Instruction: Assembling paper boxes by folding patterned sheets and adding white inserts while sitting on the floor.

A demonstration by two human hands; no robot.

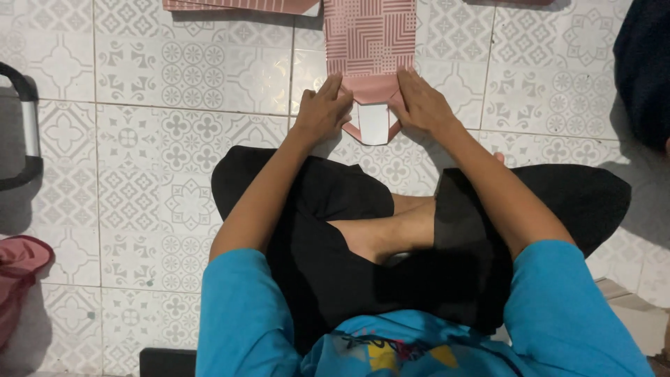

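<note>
Paper bag (370,38), pink with a line pattern, lay flat on the tiled floor (139,153) just ahead of the seated person's crossed legs. Its near end was folded into a pointed base showing a white inner panel (374,124). The left hand (322,108) pressed flat on the left flap, fingers extended, gripping nothing. The right hand (421,105) pressed likewise on the right flap. Judgement: a clean crease required even pressure from both hands, flaps kept symmetrical about the centre, edges aligned before flattening. More pink sheets (237,5) lay beyond.
</note>
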